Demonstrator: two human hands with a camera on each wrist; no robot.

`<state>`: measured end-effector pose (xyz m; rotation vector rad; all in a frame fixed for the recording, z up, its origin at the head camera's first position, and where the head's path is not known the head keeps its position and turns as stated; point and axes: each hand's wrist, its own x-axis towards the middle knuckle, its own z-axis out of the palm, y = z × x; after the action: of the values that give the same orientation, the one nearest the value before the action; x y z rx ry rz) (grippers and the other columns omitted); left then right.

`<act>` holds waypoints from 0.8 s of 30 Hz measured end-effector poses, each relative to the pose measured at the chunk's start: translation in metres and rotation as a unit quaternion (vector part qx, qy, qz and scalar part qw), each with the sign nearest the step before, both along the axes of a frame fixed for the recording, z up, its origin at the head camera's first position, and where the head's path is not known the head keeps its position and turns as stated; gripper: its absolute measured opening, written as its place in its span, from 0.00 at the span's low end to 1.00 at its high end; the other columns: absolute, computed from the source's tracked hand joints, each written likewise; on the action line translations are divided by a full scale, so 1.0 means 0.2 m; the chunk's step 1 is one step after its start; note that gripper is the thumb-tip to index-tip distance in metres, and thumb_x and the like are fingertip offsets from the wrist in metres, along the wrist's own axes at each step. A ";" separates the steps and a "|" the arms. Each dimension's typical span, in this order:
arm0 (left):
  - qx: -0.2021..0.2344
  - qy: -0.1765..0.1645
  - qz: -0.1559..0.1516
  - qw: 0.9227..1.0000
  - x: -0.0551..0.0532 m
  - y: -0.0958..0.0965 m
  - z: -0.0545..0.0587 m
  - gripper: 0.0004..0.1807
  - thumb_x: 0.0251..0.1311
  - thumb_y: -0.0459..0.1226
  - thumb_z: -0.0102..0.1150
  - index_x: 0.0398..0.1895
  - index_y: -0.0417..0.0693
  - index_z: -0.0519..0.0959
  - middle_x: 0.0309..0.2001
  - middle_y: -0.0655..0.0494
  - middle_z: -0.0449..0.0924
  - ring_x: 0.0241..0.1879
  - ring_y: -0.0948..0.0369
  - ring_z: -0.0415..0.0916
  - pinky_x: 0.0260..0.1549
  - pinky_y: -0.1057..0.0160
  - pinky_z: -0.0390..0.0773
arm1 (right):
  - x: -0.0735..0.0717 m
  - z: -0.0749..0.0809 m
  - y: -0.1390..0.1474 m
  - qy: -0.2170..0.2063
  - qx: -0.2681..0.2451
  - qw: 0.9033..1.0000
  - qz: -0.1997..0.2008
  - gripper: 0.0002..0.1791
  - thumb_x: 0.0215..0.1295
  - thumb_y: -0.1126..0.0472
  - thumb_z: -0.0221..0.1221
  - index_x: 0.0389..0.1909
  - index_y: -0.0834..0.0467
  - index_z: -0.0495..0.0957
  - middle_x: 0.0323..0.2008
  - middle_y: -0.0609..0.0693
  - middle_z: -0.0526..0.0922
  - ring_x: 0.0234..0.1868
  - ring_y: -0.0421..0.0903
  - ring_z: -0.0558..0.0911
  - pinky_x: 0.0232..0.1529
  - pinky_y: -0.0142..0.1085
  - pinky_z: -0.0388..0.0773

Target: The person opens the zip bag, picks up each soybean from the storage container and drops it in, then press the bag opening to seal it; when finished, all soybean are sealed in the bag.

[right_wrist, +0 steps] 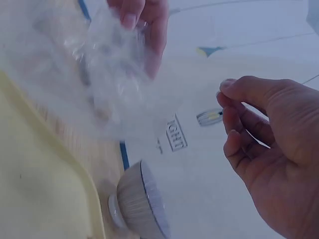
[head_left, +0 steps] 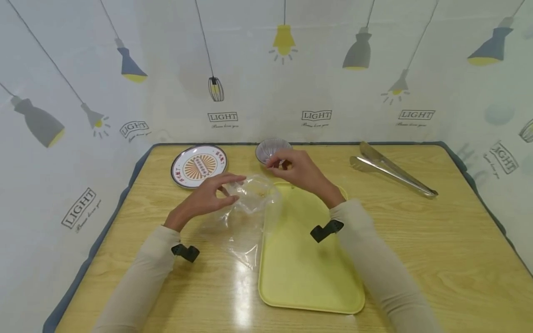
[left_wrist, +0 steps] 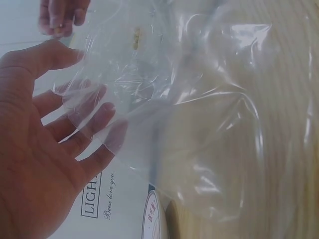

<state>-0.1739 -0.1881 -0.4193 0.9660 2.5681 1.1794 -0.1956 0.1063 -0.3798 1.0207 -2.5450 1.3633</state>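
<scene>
My left hand (head_left: 208,194) holds the mouth of a clear plastic bag (head_left: 245,217), its thumb and fingers spread along the film. Inside the bag are small yellowish bits (left_wrist: 136,38), too small to identify. The right hand (head_left: 301,171) is raised just right of the bag and in front of a small ribbed bowl (head_left: 272,147). Its thumb and fingertips meet in a pinch; a small tan piece (left_wrist: 58,31) seems to show between them in the left wrist view. The bowl's inside is mostly hidden by that hand.
A yellow tray (head_left: 308,259) lies below the right forearm, partly under the bag. Behind the left hand is a printed plate (head_left: 199,166). Metal tongs (head_left: 393,171) lie at the back right. A patterned sheet (head_left: 258,92) walls the wooden table's back and sides.
</scene>
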 end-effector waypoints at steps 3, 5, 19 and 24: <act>-0.004 -0.001 -0.001 1.000 0.00 0.00 0.00 0.29 0.65 0.38 0.64 0.70 0.50 0.72 0.65 0.49 0.77 0.62 0.52 0.76 0.50 0.51 0.84 | 0.02 0.03 -0.05 -0.001 -0.010 1.000 0.024 0.04 0.66 0.64 0.65 0.39 0.58 0.87 0.35 0.49 0.86 0.35 0.42 0.80 0.34 0.31 0.77; -0.004 -0.002 -0.002 1.000 0.00 0.00 0.00 0.29 0.66 0.38 0.64 0.70 0.50 0.72 0.65 0.48 0.77 0.62 0.52 0.76 0.50 0.50 0.84 | 0.03 0.05 -0.08 0.002 -0.011 0.999 0.039 0.05 0.67 0.64 0.65 0.40 0.58 0.87 0.34 0.49 0.86 0.35 0.42 0.79 0.33 0.33 0.77; 0.001 0.003 -0.013 1.000 -0.02 0.00 -0.01 0.30 0.65 0.37 0.64 0.71 0.50 0.72 0.64 0.49 0.77 0.62 0.52 0.76 0.49 0.52 0.84 | 0.02 0.02 -0.11 0.044 0.071 0.995 0.047 0.07 0.66 0.65 0.65 0.42 0.60 0.86 0.39 0.50 0.88 0.39 0.44 0.82 0.37 0.33 0.78; 0.001 0.009 -0.010 1.000 -0.01 -0.01 0.00 0.30 0.64 0.37 0.65 0.70 0.48 0.72 0.64 0.48 0.77 0.62 0.52 0.77 0.50 0.50 0.84 | 0.00 0.03 -0.06 0.060 0.054 0.996 0.030 0.06 0.66 0.65 0.65 0.41 0.60 0.87 0.40 0.52 0.88 0.40 0.46 0.82 0.40 0.39 0.81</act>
<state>-0.1768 -0.1902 -0.4202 1.0038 2.5651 1.1753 -0.1958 0.0951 -0.3742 1.1690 -2.5430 1.1491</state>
